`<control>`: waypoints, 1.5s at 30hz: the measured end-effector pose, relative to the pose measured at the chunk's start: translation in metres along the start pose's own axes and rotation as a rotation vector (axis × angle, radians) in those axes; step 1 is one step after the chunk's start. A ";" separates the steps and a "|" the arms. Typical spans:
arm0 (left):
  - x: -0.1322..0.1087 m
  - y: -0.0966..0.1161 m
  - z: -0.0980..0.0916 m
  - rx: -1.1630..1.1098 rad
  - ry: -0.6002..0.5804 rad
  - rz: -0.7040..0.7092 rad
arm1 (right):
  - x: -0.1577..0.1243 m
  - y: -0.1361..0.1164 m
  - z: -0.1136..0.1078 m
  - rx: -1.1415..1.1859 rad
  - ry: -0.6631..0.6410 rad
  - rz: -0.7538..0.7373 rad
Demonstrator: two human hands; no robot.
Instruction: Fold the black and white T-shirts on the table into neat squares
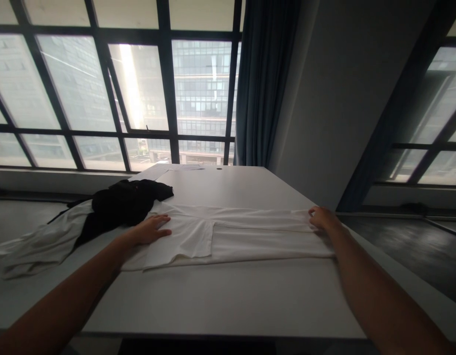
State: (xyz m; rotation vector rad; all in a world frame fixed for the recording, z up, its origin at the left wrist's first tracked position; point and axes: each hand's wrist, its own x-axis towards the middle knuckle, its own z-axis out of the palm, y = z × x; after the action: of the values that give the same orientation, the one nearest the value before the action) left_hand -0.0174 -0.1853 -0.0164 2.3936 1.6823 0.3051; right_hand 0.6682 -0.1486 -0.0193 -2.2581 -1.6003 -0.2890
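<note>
A white shirt (265, 241) lies folded into a long strip across the white table (228, 301), with what looks like a short sleeve laid flat over its left part. My left hand (152, 229) rests on the left end of the cloth, fingers stretched out and apart. At the far right corner of the strip, my right hand (321, 219) pinches the edge of the fabric between thumb and fingers. Its lower fingers are partly hidden.
To the left, black clothing (126, 202) is heaped beside another white garment (43, 241) near the table's left edge. Papers (183, 167) lie at the far end. Beyond stand windows (202, 88) and a blue curtain (259, 84).
</note>
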 end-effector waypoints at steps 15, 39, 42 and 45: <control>0.108 -0.027 -0.025 0.062 0.135 -0.327 | -0.002 -0.028 0.010 0.048 -0.071 -0.033; 0.034 0.090 0.034 0.124 -0.028 0.109 | 0.003 -0.043 0.033 0.001 -0.307 -0.261; 0.011 0.123 0.052 0.081 -0.066 0.235 | 0.006 -0.019 0.031 -0.039 -0.299 -0.174; 0.023 0.136 0.049 0.048 -0.118 0.285 | 0.006 0.007 0.028 -0.074 -0.292 -0.103</control>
State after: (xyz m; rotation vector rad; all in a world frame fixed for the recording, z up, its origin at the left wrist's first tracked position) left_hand 0.1267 -0.2114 -0.0245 2.6316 1.3133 0.1630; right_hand 0.6753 -0.1341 -0.0436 -2.3645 -1.8832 -0.0449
